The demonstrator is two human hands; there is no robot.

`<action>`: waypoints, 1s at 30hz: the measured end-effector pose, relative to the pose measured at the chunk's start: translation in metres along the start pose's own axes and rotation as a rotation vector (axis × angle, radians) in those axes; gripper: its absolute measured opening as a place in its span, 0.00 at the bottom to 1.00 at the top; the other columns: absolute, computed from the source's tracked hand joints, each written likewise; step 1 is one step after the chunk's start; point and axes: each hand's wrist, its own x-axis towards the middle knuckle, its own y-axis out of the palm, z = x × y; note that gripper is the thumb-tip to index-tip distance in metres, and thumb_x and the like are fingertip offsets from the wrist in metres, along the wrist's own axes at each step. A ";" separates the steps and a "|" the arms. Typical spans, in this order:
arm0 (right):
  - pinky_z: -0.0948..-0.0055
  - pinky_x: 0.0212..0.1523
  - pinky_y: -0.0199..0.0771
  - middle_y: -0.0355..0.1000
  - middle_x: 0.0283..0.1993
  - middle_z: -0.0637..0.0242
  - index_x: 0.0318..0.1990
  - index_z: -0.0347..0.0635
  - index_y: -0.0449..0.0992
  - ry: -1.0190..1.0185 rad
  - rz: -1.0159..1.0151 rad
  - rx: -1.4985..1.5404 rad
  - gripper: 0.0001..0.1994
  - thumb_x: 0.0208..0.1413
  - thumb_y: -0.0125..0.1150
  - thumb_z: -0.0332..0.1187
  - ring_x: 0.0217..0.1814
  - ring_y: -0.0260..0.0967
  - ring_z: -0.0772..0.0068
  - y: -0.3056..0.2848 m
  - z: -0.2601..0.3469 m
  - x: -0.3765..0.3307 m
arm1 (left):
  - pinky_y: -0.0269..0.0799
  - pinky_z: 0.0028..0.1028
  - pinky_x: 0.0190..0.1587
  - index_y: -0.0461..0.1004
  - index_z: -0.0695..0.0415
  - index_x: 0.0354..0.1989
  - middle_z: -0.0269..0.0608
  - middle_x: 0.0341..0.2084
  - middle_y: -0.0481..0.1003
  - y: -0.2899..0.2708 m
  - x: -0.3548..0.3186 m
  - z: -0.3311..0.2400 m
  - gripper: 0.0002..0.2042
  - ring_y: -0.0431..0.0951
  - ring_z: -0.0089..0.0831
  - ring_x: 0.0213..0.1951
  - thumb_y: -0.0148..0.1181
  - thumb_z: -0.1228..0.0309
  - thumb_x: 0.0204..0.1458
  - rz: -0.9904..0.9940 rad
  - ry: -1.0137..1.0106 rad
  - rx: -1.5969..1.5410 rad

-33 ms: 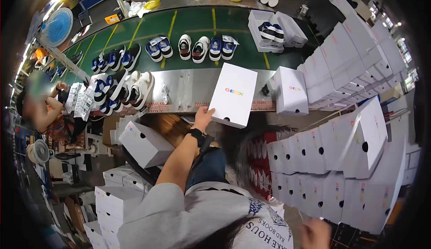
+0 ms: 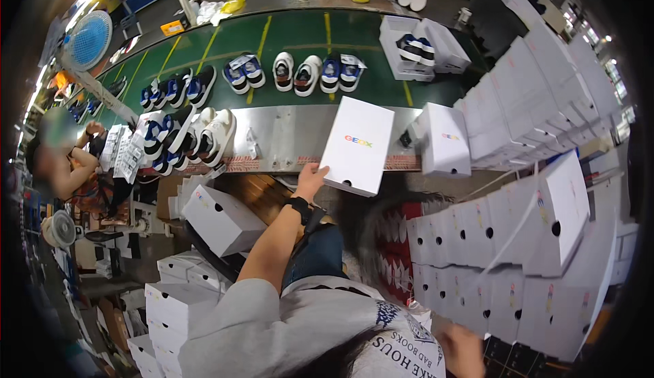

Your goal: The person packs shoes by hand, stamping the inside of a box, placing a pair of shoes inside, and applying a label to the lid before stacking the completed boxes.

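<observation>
In the head view, a white shoebox (image 2: 357,156) is gripped at its seven-o'clock corner by the left hand (image 2: 311,180), lying at two o'clock from it; if unsupported elsewhere, it could be tipped. The right hand's (image 2: 462,351) grip, five o'clock, cannot be told.

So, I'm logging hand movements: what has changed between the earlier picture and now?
The right hand has moved left, closer to the grey shirt; whether it holds anything is unclear. The left hand still holds the white box by its near left corner. The shoes on the green belt look unchanged.
</observation>
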 end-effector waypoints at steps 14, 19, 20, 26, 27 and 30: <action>0.57 0.36 0.71 0.70 0.44 0.52 0.40 0.37 0.68 0.216 0.026 -0.184 0.23 0.44 0.72 0.42 0.44 0.71 0.50 0.077 0.029 0.343 | 0.62 0.21 0.23 0.68 0.70 0.51 0.37 0.30 0.72 -0.027 -0.025 -0.140 0.27 0.68 0.20 0.26 0.60 0.57 0.54 0.453 -0.163 0.046; 0.56 0.34 0.73 0.71 0.42 0.52 0.40 0.38 0.68 0.258 0.176 -0.132 0.20 0.49 0.68 0.42 0.37 0.73 0.50 0.031 0.032 0.367 | 0.56 0.19 0.18 0.59 0.65 0.62 0.34 0.26 0.70 -0.055 -0.011 -0.185 0.32 0.64 0.17 0.19 0.60 0.57 0.55 0.475 -0.255 -0.014; 0.56 0.35 0.73 0.71 0.43 0.51 0.42 0.38 0.68 0.166 0.047 -0.042 0.19 0.51 0.66 0.42 0.37 0.73 0.49 0.031 0.032 0.373 | 0.54 0.19 0.17 0.59 0.63 0.64 0.31 0.23 0.69 -0.057 -0.009 -0.193 0.32 0.63 0.16 0.18 0.60 0.58 0.55 0.485 -0.254 -0.033; 0.59 0.41 0.74 0.74 0.40 0.54 0.56 0.38 0.67 0.513 0.684 0.962 0.26 0.58 0.61 0.46 0.35 0.74 0.48 0.082 -0.005 0.352 | 0.55 0.17 0.19 0.65 0.55 0.63 0.28 0.23 0.68 -0.083 0.001 -0.235 0.25 0.62 0.14 0.19 0.57 0.63 0.57 0.413 -0.211 0.225; 0.57 0.41 0.74 0.75 0.38 0.52 0.52 0.37 0.70 0.490 0.773 0.896 0.22 0.58 0.59 0.47 0.35 0.75 0.48 0.087 -0.020 0.335 | 0.56 0.17 0.19 0.65 0.55 0.62 0.29 0.23 0.69 -0.089 0.000 -0.238 0.24 0.62 0.15 0.19 0.56 0.63 0.56 0.369 -0.259 0.187; 0.53 0.42 0.74 0.77 0.38 0.48 0.44 0.37 0.77 0.575 0.485 0.107 0.17 0.59 0.54 0.43 0.36 0.77 0.48 0.132 -0.107 0.250 | 0.59 0.17 0.19 0.64 0.56 0.61 0.31 0.21 0.69 -0.106 0.006 -0.238 0.25 0.65 0.17 0.18 0.52 0.59 0.57 0.337 -0.310 0.104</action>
